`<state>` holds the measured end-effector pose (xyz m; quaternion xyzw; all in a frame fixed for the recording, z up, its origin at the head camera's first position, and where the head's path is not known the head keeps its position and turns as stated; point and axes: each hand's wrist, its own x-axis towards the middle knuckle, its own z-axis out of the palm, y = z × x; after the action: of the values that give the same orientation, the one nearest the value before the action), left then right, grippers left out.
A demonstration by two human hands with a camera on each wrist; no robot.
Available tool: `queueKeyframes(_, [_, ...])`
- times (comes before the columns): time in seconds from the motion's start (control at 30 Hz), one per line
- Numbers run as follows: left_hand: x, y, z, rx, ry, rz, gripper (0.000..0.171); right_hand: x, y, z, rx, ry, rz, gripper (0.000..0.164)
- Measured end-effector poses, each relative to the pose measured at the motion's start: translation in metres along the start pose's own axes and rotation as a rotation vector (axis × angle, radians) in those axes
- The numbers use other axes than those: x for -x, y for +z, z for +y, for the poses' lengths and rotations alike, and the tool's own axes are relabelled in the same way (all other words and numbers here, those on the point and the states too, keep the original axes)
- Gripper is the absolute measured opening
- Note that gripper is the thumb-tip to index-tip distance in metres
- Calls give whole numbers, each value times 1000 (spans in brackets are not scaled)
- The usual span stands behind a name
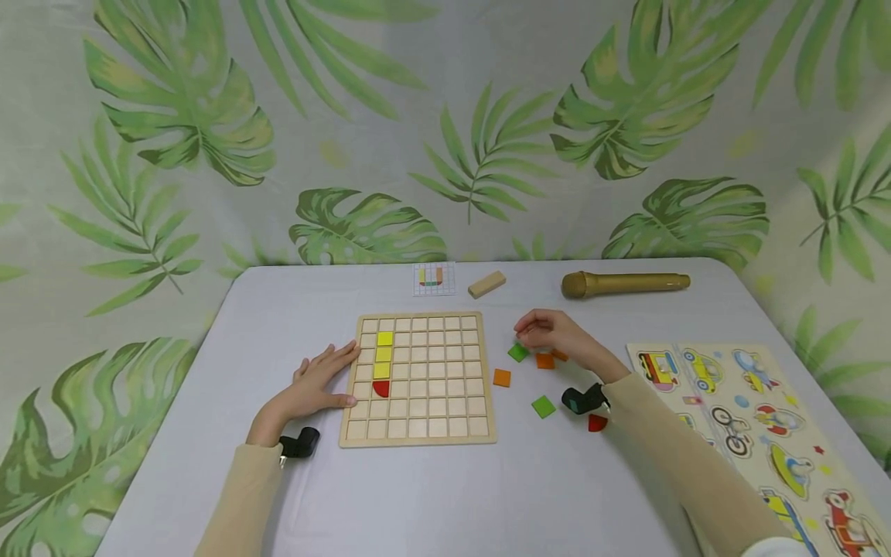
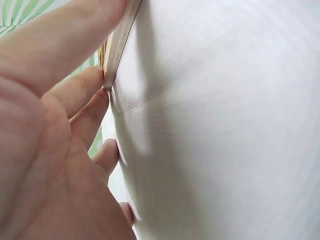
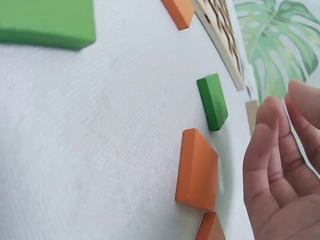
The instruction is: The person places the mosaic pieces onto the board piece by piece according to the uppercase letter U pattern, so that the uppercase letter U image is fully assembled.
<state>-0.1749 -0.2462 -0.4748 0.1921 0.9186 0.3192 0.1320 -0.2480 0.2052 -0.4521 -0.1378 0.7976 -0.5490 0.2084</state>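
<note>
A wooden grid board (image 1: pixel 418 444) lies in the middle of the table, with three yellow square tiles (image 1: pixel 384 353) in a column and a red quarter-round tile (image 1: pixel 380 388) below them. My left hand (image 1: pixel 309 387) rests at the board's left edge, fingers spread, thumb and fingertips against the frame (image 2: pixel 116 55). To the right of the board, my right hand (image 1: pixel 557 334) hovers over a green square tile (image 1: pixel 518 352), its fingers loosely bent and holding nothing. Two orange tiles (image 1: pixel 545 360) lie under that hand; in the right wrist view a green tile (image 3: pixel 213 102) stands beside the fingers.
Another orange tile (image 1: pixel 502 377), a green tile (image 1: pixel 544 406) and a red quarter-round tile (image 1: pixel 597 423) lie right of the board. Behind it are a pattern card (image 1: pixel 435 279), a wooden block (image 1: pixel 486 284) and a gold microphone (image 1: pixel 626 284). A picture puzzle board (image 1: pixel 755 402) lies far right.
</note>
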Motion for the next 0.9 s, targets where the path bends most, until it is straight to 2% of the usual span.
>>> queueKeyframes(0.17, [1, 0, 0, 2, 0, 1, 89, -2, 1, 4, 52, -33, 3, 22])
queueKeyframes(0.33, [1, 0, 1, 5, 4, 1, 89, -4, 3, 5, 100, -93, -8, 22])
queueKeyframes(0.53, [1, 0, 3, 7, 4, 4, 88, -6, 4, 6, 214, -170, -27, 23])
queueKeyframes(0.9, [0, 0, 4, -7, 2, 4, 88, -9, 9, 5, 357, -140, -30, 24])
